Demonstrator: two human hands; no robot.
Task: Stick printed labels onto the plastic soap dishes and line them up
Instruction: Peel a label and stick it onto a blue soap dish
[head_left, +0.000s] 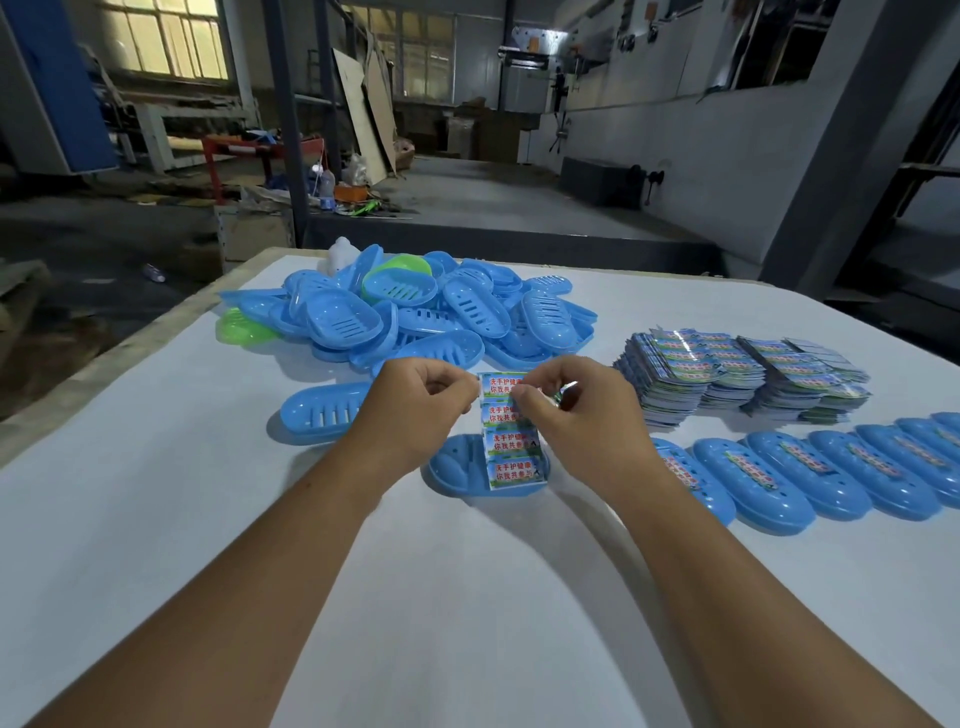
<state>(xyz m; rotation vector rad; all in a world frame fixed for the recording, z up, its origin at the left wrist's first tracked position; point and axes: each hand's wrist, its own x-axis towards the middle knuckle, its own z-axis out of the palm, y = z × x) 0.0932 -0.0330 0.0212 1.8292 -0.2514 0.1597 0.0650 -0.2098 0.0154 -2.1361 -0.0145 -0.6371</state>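
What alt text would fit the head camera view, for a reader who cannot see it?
The left hand and the right hand pinch a label strip above a blue soap dish on a white table. Labelled dishes line the right; unlabelled dishes are piled behind.

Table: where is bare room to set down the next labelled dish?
Bare white table lies near the person, between the forearms and left of them. Crowded: the dish pile at the far edge, the label stacks and the labelled row on the right.
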